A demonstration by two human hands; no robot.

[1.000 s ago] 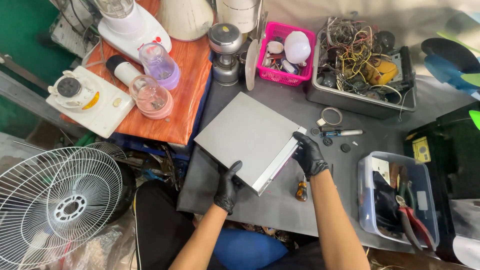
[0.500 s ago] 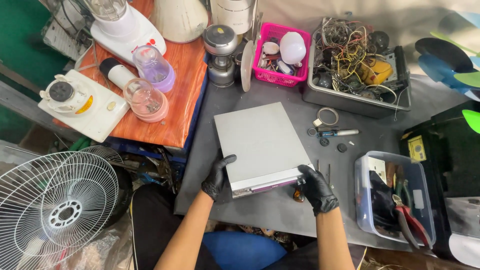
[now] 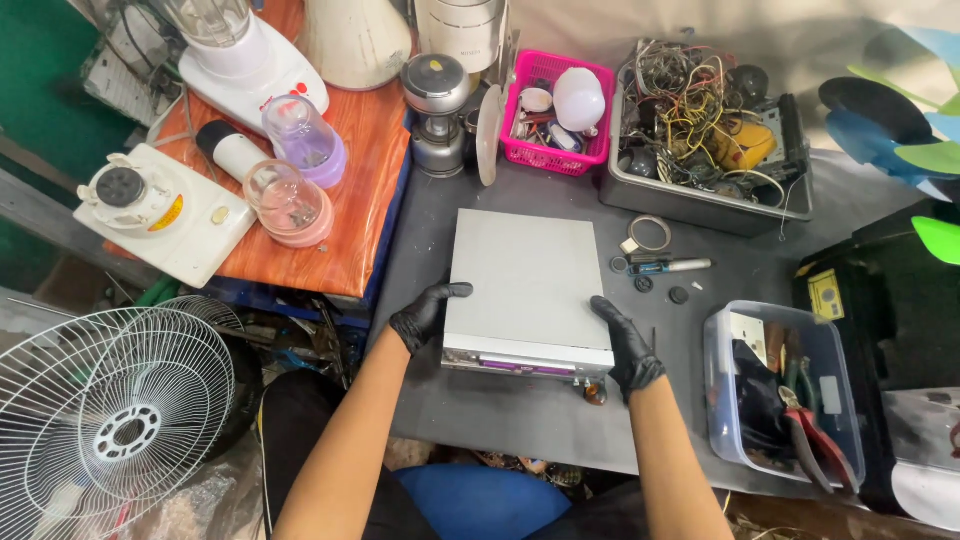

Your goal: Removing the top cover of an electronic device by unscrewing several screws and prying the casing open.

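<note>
A flat silver disc player (image 3: 528, 285) lies square on the dark grey workbench (image 3: 500, 410), its front panel facing me. My left hand (image 3: 425, 315), in a black glove, grips the player's near left corner. My right hand (image 3: 625, 345), also gloved in black, holds the near right corner. A small brown part (image 3: 595, 392) lies on the bench just under the right hand.
A grey tray of tangled wires (image 3: 700, 130), a pink basket (image 3: 555, 110), a ring (image 3: 655, 233) and a screwdriver (image 3: 670, 266) lie behind the player. A clear tub with pliers (image 3: 785, 395) stands at right. Blender parts sit on an orange board (image 3: 350, 170); a fan grille (image 3: 110, 425) stands at lower left.
The player has been turned from a diagonal position to lie square with its front toward me. Both hands shifted with it to its near corners.
</note>
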